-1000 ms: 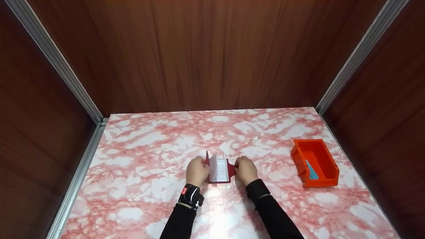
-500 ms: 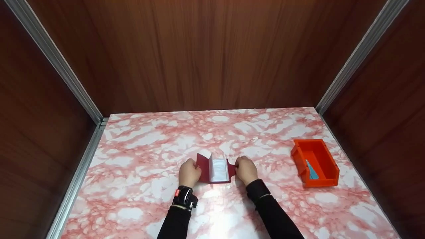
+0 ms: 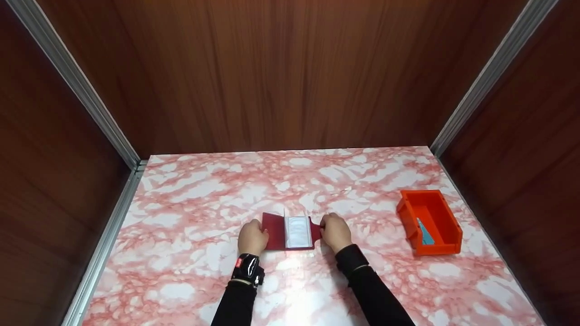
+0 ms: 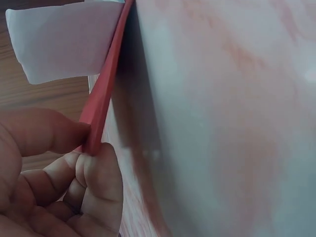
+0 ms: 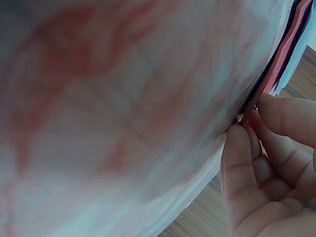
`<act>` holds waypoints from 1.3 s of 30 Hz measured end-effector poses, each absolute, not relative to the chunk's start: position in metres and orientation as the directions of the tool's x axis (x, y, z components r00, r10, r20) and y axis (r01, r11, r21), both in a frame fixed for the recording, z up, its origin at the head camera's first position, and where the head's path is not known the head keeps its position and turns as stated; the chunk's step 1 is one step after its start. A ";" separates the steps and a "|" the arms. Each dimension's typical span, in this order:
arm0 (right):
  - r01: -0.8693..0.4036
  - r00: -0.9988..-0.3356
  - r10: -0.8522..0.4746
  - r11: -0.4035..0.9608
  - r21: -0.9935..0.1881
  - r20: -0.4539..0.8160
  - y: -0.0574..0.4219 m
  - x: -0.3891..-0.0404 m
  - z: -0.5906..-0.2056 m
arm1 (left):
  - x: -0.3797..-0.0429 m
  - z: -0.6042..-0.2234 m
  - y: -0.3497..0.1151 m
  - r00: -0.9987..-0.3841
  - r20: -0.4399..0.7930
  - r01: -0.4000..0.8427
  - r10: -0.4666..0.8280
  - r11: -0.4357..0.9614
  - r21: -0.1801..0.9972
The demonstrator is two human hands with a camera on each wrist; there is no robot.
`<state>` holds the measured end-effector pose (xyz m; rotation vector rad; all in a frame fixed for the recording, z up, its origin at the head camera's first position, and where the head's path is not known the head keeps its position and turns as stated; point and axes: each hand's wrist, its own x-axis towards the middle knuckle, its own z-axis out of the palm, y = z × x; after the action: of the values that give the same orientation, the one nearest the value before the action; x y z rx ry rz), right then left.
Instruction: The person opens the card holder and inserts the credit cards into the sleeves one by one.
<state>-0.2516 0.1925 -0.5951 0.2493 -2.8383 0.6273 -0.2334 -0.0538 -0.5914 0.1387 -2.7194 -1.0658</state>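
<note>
A small dark-red card holder (image 3: 274,232) with whitish plastic sleeves lies spread open in the head view, its cover to the left and the sleeves (image 3: 298,232) in the middle. My left hand (image 3: 253,237) pinches the cover's left edge between thumb and fingers; in the left wrist view that red cover (image 4: 104,94) slants up from the fingertips, and a pale sleeve (image 4: 64,42) stands out beside it. On the other side, my right hand (image 3: 336,232) pinches the closing tab (image 3: 316,232). The right wrist view shows the red tab's edge (image 5: 276,69) between thumb and forefinger, with a bit of metal there.
An orange bin (image 3: 438,248) stands at the right of the table, with a light-blue triangular piece (image 3: 425,232) inside. The red-and-white marbled tabletop (image 3: 199,194) is bounded by brown wood-grain panels (image 3: 281,77) and grey metal rails (image 3: 113,131).
My left hand has moved left, swinging the card holder's cover outward and down toward the table. The raised sleeve now stands nearly edge-on. The right hand has stayed at the tab.
</note>
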 end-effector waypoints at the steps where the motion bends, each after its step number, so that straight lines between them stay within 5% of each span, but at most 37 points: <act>1: -0.213 -0.960 -0.117 0.894 -0.394 0.253 0.193 -0.252 -0.595 | -0.234 -0.592 -0.054 -0.973 0.160 -0.015 -0.167 0.735 0.678; 26: -0.225 -0.960 -0.131 0.887 -0.403 0.249 0.194 -0.253 -0.597 | -0.237 -0.605 -0.057 -0.974 0.150 -0.033 -0.170 0.760 0.649; 39: -0.221 -0.969 -0.128 0.833 -0.508 0.213 0.189 -0.258 -0.591 | -0.237 -0.605 -0.058 -0.973 0.144 -0.041 -0.183 0.743 0.668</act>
<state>-0.2584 0.1894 -0.5906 0.2726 -2.8431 0.8182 -0.2367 -0.0585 -0.6052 0.1780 -2.7433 -1.0440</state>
